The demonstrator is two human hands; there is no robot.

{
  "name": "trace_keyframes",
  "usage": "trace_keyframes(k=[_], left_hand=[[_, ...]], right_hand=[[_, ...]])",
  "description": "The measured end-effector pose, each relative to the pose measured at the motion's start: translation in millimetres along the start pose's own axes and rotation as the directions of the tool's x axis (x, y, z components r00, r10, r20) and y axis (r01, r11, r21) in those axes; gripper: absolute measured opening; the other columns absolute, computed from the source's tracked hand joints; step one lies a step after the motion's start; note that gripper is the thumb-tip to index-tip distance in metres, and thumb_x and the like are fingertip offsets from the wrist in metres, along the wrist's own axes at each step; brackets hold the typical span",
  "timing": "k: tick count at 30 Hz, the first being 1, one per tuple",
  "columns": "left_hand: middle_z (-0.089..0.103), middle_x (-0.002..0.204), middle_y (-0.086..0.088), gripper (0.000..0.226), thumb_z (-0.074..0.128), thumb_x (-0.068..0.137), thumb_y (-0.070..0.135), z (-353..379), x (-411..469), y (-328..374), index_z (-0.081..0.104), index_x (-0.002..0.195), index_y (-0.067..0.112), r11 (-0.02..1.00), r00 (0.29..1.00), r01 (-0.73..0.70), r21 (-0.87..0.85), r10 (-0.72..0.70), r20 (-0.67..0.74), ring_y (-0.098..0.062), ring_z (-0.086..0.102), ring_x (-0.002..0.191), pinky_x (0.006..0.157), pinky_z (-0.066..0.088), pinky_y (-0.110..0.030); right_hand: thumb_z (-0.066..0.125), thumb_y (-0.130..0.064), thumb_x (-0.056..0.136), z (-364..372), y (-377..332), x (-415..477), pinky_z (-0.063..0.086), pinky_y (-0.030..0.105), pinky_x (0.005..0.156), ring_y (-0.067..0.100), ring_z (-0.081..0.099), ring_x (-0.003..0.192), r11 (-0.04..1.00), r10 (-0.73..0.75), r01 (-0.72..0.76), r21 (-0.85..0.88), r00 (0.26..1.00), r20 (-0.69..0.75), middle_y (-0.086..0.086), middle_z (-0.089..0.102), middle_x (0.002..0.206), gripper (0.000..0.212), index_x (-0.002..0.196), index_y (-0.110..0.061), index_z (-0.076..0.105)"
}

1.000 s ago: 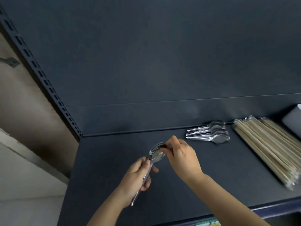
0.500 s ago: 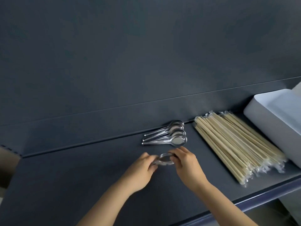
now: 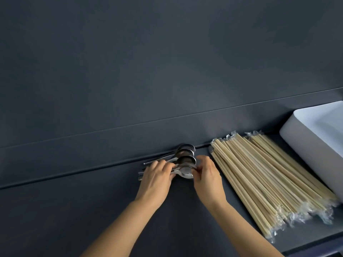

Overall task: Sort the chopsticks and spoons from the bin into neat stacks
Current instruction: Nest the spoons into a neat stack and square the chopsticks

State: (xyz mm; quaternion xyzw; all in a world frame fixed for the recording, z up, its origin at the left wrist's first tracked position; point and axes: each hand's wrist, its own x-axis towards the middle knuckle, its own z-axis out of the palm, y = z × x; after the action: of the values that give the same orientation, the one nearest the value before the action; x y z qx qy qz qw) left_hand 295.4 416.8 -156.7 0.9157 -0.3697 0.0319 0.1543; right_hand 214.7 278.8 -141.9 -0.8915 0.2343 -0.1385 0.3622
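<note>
Forearms [image 3: 118,227] come up from the bottom of the view and meet over the dark shelf [image 3: 83,210]. The left hand [image 3: 157,179] lies over the handles of a bunch of nested spoons [image 3: 185,172], its fingers [image 3: 166,166] curled down on the metal. The right hand [image 3: 207,178] takes the bowl end, its fingers [image 3: 197,170] bent in and pinching the rim of the bowls. Held from both ends like this, the bunch can be squared up so that bowls sit in bowls and handles run together. It appears to rest on or just above the shelf (the contact underneath is hidden by the hands), so I judge the step in hand to be setting it down and tidying it. Just behind it, touching or nearly so, lie the sorted spoons [image 3: 185,151], bowls to the right and handles to the left. They are pushed against the foot of the back panel [image 3: 167,80], which gives them a straight line to follow. To the right, apart from the spoons, the wrapped chopsticks [image 3: 269,179] lie in one broad sheaf running from the shelf's front edge back toward the panel, all pointing one way. Farthest right stands the white bin [image 3: 313,138], just beside the sheaf. What little of its inside shows looks bare, so the sorting seems close to done.
</note>
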Motion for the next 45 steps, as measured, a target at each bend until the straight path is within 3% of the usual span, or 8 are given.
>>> trace_keyframes(k=[4,8,14,18,25,29,36,45], left_hand=[[0.049,0.096,0.000,0.032,0.081,0.068,0.029,6,-6,-3,0.065,0.095,0.021,1.000,0.996,0.026,0.014,-0.025,-0.084,-0.021,0.051,0.078,0.065,0.049,-0.034],[0.050,0.116,0.000,0.046,0.067,0.077,0.048,7,-5,-12,0.057,0.114,0.023,0.991,0.996,0.057,0.124,-0.047,-0.080,-0.023,0.052,0.104,0.083,0.045,-0.041],[0.006,0.159,0.000,0.110,-0.010,0.065,0.085,-1,4,-29,0.003,0.151,0.017,0.985,0.943,0.102,0.137,-0.140,0.302,-0.018,0.002,0.146,0.117,0.011,-0.044],[0.004,0.158,0.001,0.097,0.007,0.076,0.077,-1,7,-31,-0.004,0.150,0.016,0.987,0.931,0.068,0.147,-0.116,0.347,-0.017,0.004,0.145,0.118,0.008,-0.043],[0.027,0.145,-0.002,0.096,0.003,0.077,0.072,5,4,-27,0.012,0.150,0.011,0.983,0.962,0.068,0.173,-0.110,0.251,-0.021,0.028,0.135,0.115,0.018,-0.040],[0.057,0.106,-0.002,0.082,0.023,0.083,0.066,10,-4,-25,0.054,0.130,0.007,0.985,0.991,0.094,0.147,-0.107,0.081,-0.021,0.059,0.093,0.086,0.052,-0.038],[0.057,0.098,0.001,0.050,0.076,0.069,0.045,15,-27,-29,0.064,0.111,0.020,0.987,0.990,0.138,-0.080,-0.141,-0.028,-0.022,0.055,0.082,0.072,0.052,-0.036],[0.058,0.089,0.005,0.047,0.070,0.068,0.057,-8,-69,-48,0.065,0.099,0.022,0.984,0.984,0.177,0.019,-0.176,-0.036,-0.017,0.058,0.079,0.064,0.048,-0.031]], right_hand=[[0.057,-0.009,0.089,2,5,3,0.035,0.024,0.066,0.007,0.042,0.068,0.999,-0.032,0.033,-0.043,0.999,0.018,-0.010,0.040,0.097,0.034,0.121,-0.017,0.049],[0.061,-0.009,0.086,0,8,7,0.044,0.027,0.075,0.015,0.051,0.092,0.999,-0.050,0.051,-0.013,0.998,0.029,-0.006,0.039,0.109,0.049,0.131,-0.018,0.044],[0.080,-0.017,0.071,-9,6,39,0.013,0.014,0.105,0.013,0.010,0.143,0.980,0.002,-0.067,0.185,0.944,0.331,0.002,0.009,0.154,0.111,0.150,-0.017,0.003],[0.087,-0.016,0.062,-10,3,60,0.016,0.015,0.103,0.013,0.014,0.142,0.975,0.054,-0.151,0.162,0.873,0.486,0.001,0.011,0.155,0.126,0.151,-0.018,-0.002],[0.087,-0.011,0.058,-9,11,53,0.024,0.018,0.104,0.011,0.027,0.135,0.992,-0.002,-0.056,0.112,0.890,0.457,-0.002,0.026,0.144,0.122,0.151,-0.022,0.009],[0.083,-0.014,0.068,-5,12,38,0.031,0.016,0.102,0.010,0.040,0.122,0.995,-0.060,0.024,0.092,0.908,0.415,-0.004,0.033,0.128,0.101,0.147,-0.019,0.021],[0.066,-0.015,0.085,12,17,-2,0.035,0.023,0.100,0.011,0.043,0.113,0.983,-0.183,0.183,0.025,0.944,0.274,-0.008,0.044,0.119,0.054,0.133,-0.018,0.041],[0.055,-0.003,0.090,45,-18,-31,0.034,0.026,0.100,0.009,0.036,0.103,0.986,-0.156,0.166,-0.011,0.943,0.295,-0.012,0.044,0.115,0.048,0.132,-0.019,0.040]])
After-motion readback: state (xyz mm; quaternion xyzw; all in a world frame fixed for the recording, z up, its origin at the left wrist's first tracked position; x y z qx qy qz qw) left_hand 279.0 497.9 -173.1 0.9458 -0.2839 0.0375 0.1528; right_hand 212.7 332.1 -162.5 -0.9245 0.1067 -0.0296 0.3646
